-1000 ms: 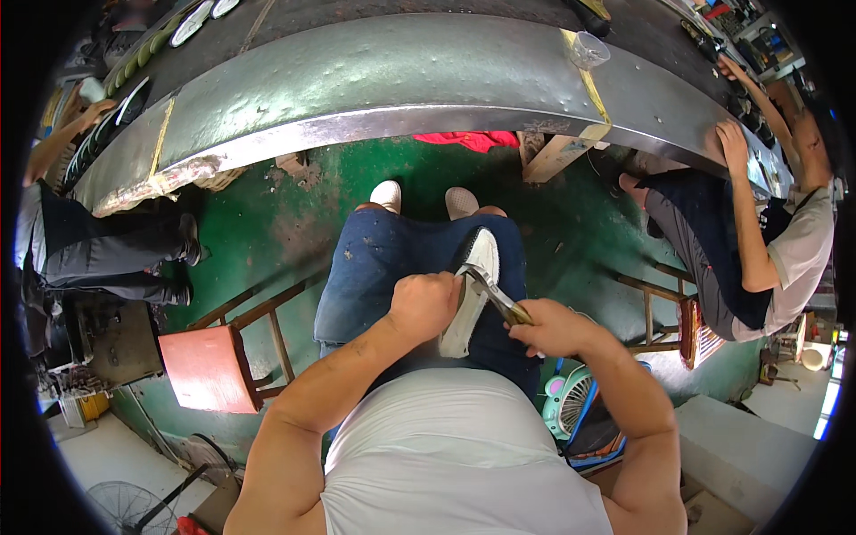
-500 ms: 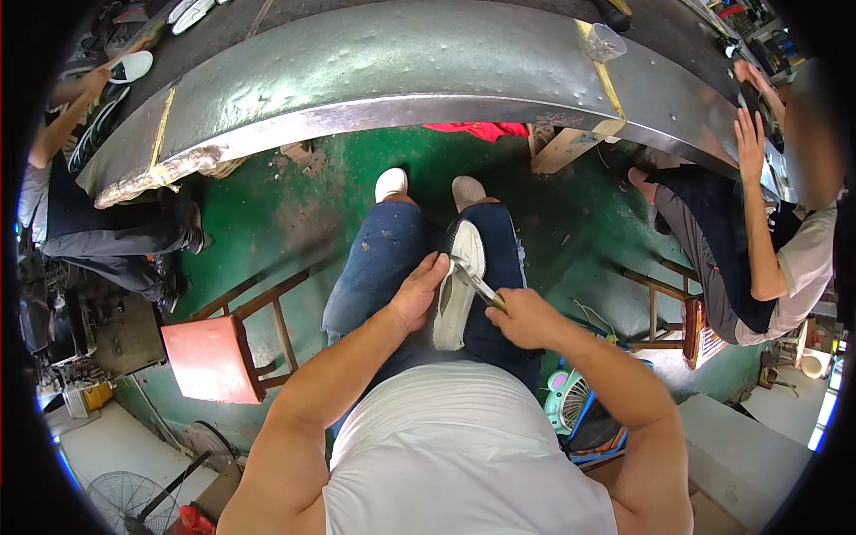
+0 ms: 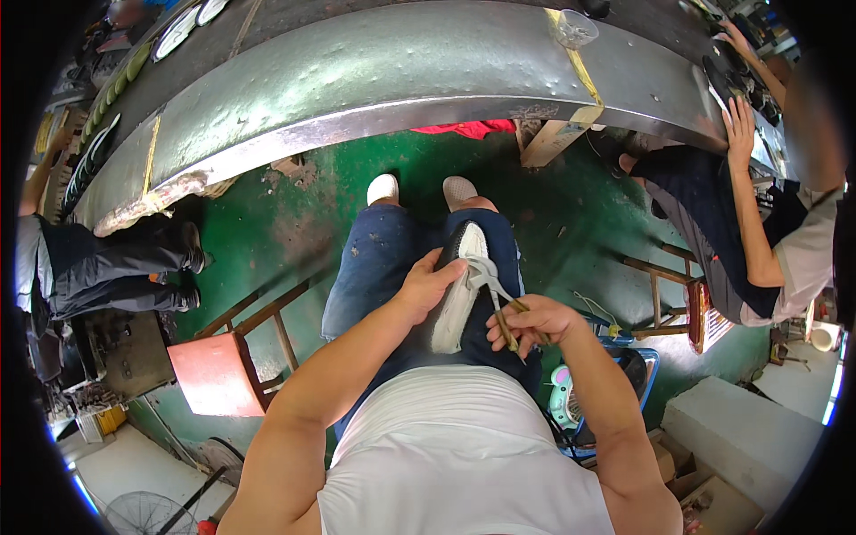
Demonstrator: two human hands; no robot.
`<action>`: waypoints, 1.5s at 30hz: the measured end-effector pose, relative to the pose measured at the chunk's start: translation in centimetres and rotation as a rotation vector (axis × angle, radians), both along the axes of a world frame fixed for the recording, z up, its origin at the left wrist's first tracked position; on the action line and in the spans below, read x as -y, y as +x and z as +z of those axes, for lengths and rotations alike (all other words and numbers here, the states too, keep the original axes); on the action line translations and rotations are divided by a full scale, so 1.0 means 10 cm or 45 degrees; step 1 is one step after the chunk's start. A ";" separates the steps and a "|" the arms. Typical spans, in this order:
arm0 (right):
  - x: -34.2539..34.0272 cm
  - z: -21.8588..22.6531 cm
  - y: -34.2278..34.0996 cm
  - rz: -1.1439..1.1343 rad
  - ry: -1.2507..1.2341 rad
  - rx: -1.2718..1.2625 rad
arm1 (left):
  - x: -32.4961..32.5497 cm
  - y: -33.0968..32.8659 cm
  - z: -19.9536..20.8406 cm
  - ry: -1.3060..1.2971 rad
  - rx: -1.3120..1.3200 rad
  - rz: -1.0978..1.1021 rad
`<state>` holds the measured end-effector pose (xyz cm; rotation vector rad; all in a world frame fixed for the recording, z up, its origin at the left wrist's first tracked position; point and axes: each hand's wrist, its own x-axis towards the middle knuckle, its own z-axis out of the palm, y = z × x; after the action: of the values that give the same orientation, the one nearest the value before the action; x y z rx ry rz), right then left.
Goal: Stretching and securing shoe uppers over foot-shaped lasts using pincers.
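Note:
A shoe (image 3: 448, 325) with a pale bottom and a dark edge at its toe rests on my lap, its toe away from me. Near the middle of the shoe, my left hand (image 3: 431, 285) is wrapped round its left side, thumb over the bottom. A pair of metal pincers (image 3: 484, 271) lies with its jaws at the shoe's right edge. Their handles are spread apart, and the fingers of my right hand (image 3: 542, 319) are round them. What sits between the jaws, if anything, is too small to tell.
A long metal-edged bench (image 3: 357, 76) runs ahead, with a clear plastic cup (image 3: 576, 30) on it. A stool (image 3: 216, 373) stands left, another stool (image 3: 700, 303) right. A small green fan (image 3: 562, 395) is by my right side. Co-workers sit at right (image 3: 758, 241) and left (image 3: 98, 259).
The pincers' handles have spread apart, and the right hand has loosened and turned round them. The left thumb has shifted further over the shoe. The whole view has turned slightly.

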<state>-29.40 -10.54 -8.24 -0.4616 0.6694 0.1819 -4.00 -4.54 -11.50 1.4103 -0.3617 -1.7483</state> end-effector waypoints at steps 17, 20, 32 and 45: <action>0.22 0.47 0.54 0.355 -1.540 -0.490 | 0.22 0.10 0.25 0.135 0.334 -0.427; 0.20 0.51 0.32 0.384 -1.286 -0.560 | 0.33 0.25 0.40 0.182 0.121 -0.504; -0.19 0.86 0.51 1.134 -2.017 -0.446 | 0.26 0.32 0.08 0.280 0.035 -0.626; -0.45 0.46 -0.02 0.722 -1.568 -0.541 | -0.09 0.18 0.29 -0.278 0.282 -0.742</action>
<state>-29.60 -6.09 -3.65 -1.8402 1.0158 0.4023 -2.21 -3.66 -8.58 1.4264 -1.1427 -1.9222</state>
